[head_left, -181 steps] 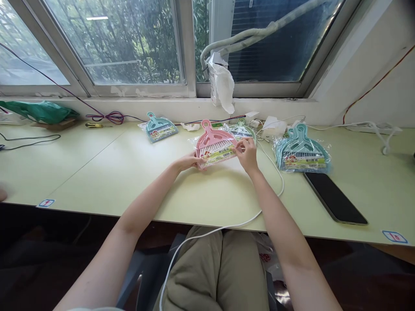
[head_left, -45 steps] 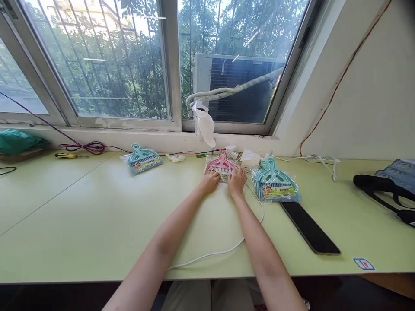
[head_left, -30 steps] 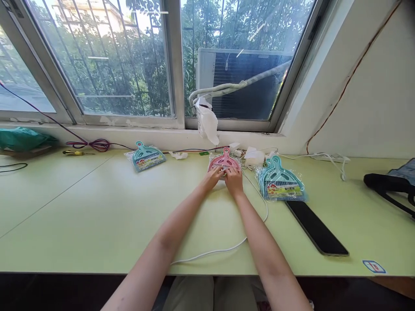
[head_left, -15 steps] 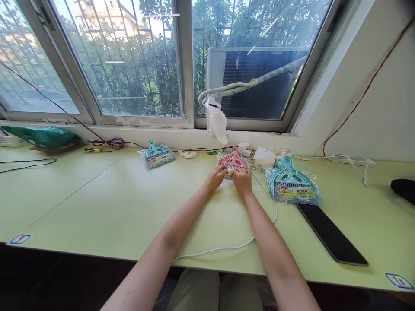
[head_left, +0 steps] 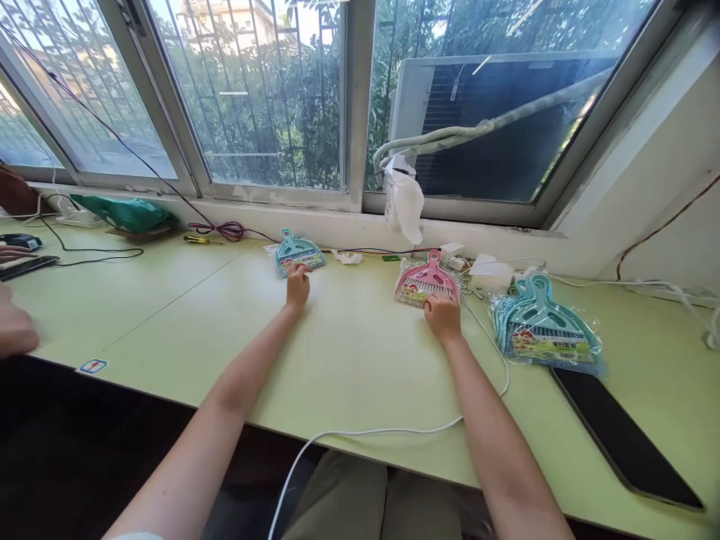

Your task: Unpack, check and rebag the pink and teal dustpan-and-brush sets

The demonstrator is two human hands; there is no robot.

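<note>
A small teal dustpan-and-brush set (head_left: 297, 253) in clear wrap lies at the back of the table. My left hand (head_left: 298, 286) is at its lower edge, fingers curled against the pack. To the right, a pink dustpan-and-brush set (head_left: 427, 279), also wrapped, lies near the wall. At its lower right corner is my right hand (head_left: 442, 316), with bent fingers pinching the edge; the fingertips are partly hidden. A stack of wrapped teal dustpan sets (head_left: 548, 330) lies farther right.
A black phone (head_left: 624, 435) lies at the right, below the stack. A white cable (head_left: 388, 432) crosses the table front. Screwdriver (head_left: 202, 240), cord bundle (head_left: 228, 231) and green bag (head_left: 127, 214) lie at the back left. Another person's hand (head_left: 16, 326) rests at the left edge.
My left hand has left the pink set and moved left to the small teal set. My right hand stays at the pink set. The view has turned left, showing another person's hands.
</note>
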